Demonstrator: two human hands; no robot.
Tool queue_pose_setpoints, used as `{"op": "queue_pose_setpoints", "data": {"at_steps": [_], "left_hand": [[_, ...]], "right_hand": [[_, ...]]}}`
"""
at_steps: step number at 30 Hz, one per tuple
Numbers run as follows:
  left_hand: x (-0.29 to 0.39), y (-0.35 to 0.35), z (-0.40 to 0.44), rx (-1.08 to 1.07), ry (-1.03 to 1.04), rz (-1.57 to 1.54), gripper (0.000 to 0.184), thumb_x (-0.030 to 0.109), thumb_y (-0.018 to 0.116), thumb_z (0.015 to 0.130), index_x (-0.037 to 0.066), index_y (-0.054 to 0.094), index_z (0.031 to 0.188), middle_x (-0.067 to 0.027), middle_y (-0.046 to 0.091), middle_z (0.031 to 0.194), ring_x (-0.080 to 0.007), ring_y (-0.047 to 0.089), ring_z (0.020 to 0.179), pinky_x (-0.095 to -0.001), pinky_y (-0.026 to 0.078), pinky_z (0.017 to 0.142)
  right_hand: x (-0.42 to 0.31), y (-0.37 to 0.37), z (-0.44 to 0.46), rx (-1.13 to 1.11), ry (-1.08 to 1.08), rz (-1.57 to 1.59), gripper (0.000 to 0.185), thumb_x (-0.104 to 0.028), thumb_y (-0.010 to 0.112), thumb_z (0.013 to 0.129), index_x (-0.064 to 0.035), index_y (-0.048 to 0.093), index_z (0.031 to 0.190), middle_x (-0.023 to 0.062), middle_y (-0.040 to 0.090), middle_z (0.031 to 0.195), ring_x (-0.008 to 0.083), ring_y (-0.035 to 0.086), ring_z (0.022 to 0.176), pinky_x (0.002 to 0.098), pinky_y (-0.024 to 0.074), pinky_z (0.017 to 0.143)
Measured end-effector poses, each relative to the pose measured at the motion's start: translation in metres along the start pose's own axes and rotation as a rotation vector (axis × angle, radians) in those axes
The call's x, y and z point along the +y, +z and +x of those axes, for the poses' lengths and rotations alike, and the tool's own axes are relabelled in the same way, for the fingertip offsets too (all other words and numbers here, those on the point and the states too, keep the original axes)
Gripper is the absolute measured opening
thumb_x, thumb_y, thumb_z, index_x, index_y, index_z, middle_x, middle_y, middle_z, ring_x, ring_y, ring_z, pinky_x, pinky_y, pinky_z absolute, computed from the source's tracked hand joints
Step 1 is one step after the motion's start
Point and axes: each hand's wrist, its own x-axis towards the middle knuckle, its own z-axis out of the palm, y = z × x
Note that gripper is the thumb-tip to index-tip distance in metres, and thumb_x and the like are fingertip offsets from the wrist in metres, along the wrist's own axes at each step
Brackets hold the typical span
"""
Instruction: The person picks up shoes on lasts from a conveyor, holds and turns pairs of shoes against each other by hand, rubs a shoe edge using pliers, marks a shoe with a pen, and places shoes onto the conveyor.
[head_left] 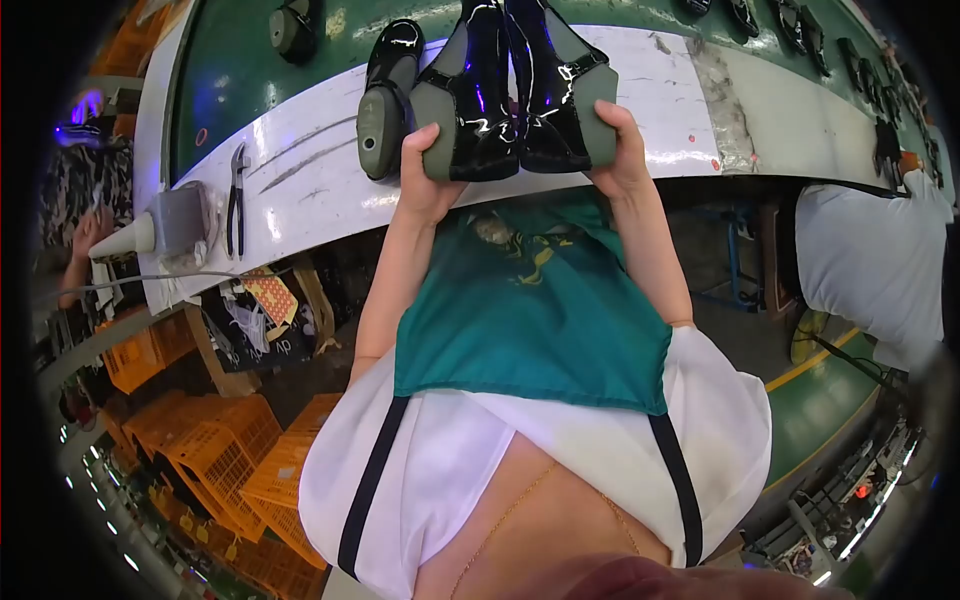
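Two glossy black shoes are held side by side over the near edge of the white bench, their inner sides touching or almost so. My left hand [430, 180] grips the left shoe [485, 105], thumb on its grey-green sole. Around the outer side of the right shoe [550, 100] my right hand [625, 155] is closed, its thumb also against the grey sole. Another black shoe [398, 65] with a grey heel lies on the bench just left of my left hand. The tops of the held shoes run out of view.
Pliers [236, 200] and a bottle with a cone nozzle [180, 225] lie at the bench's left end. A green conveyor belt [235, 75] behind carries several shoes. A co-worker in white [870, 265] is at the right. Orange crates [215, 450] stand lower left.
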Motion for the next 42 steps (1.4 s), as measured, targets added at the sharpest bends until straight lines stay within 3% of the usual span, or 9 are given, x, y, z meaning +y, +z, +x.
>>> {"op": "queue_pose_setpoints", "data": {"at_steps": [6,12,19,24,27,33,37,42], "left_hand": [[0.003,0.009,-0.003,0.083,-0.015,0.0,0.055,0.037,0.047,0.084,0.009,0.046,0.131,-0.01,0.058,0.122,-0.0261,0.058,0.11,-0.0432,0.046,0.095],[0.002,0.011,-0.003,0.115,-0.037,-0.001,0.055,0.04,0.045,0.085,0.006,0.049,0.129,-0.01,0.061,0.118,-0.0235,0.059,0.11,-0.0393,0.046,0.094],[0.004,0.01,-0.005,0.094,-0.04,0.04,0.056,0.037,0.047,0.084,0.007,0.046,0.132,-0.0112,0.058,0.124,-0.0261,0.057,0.113,-0.0428,0.045,0.096],[0.008,0.014,-0.01,0.018,0.036,0.049,0.056,0.034,0.047,0.084,0.006,0.043,0.131,-0.0133,0.058,0.12,-0.0283,0.057,0.112,-0.047,0.046,0.096],[0.008,0.013,-0.012,0.061,0.064,0.102,0.053,0.034,0.047,0.084,0.005,0.045,0.128,-0.0136,0.059,0.118,-0.0296,0.058,0.11,-0.0479,0.046,0.096],[0.01,0.017,-0.015,0.061,0.094,0.119,0.05,0.034,0.048,0.084,0.005,0.048,0.125,-0.0126,0.06,0.116,-0.0288,0.059,0.108,-0.0462,0.047,0.095],[0.01,0.017,-0.015,0.054,0.06,0.088,0.051,0.034,0.047,0.084,0.006,0.048,0.127,-0.0118,0.06,0.117,-0.0273,0.059,0.108,-0.0445,0.047,0.094],[0.011,0.02,-0.015,0.085,0.047,0.033,0.054,0.035,0.047,0.083,0.007,0.048,0.129,-0.0097,0.058,0.122,-0.0246,0.058,0.11,-0.0416,0.048,0.093]], "right_hand": [[-0.002,0.014,-0.002,0.013,-0.017,-0.032,0.051,-0.034,0.053,0.087,0.0004,0.051,0.124,0.0131,0.063,0.114,0.0241,0.063,0.103,0.0395,0.0516,0.09],[-0.003,0.016,-0.003,0.001,0.007,-0.041,0.05,-0.035,0.053,0.087,-0.0004,0.052,0.123,0.0122,0.063,0.113,0.0229,0.064,0.102,0.0387,0.0517,0.089],[-0.001,0.01,-0.003,0.03,0.001,-0.028,0.052,-0.035,0.053,0.086,0.0003,0.052,0.124,0.0133,0.063,0.114,0.025,0.063,0.102,0.0402,0.0516,0.09],[-0.003,0.019,-0.005,-0.227,-0.011,0.162,0.063,-0.037,0.052,0.083,0.0007,0.044,0.132,0.0163,0.058,0.123,0.0293,0.061,0.107,0.0426,0.0503,0.093],[0.004,0.002,0.0,-0.132,-0.048,0.117,0.068,-0.038,0.053,0.081,0.0,0.04,0.136,0.0174,0.056,0.126,0.0306,0.061,0.108,0.0437,0.0505,0.093],[0.002,0.008,-0.003,-0.157,-0.093,0.041,0.071,-0.039,0.054,0.079,0.0002,0.039,0.136,0.018,0.056,0.125,0.0324,0.06,0.109,0.0453,0.0515,0.092],[-0.004,0.018,-0.007,-0.197,-0.063,0.045,0.068,-0.037,0.054,0.08,0.0014,0.041,0.135,0.0178,0.057,0.124,0.0311,0.061,0.107,0.0441,0.0516,0.092],[-0.005,0.017,-0.009,0.016,-0.019,-0.115,0.056,-0.037,0.054,0.085,0.0007,0.048,0.127,0.0139,0.062,0.115,0.0233,0.062,0.103,0.037,0.0489,0.092]]}}
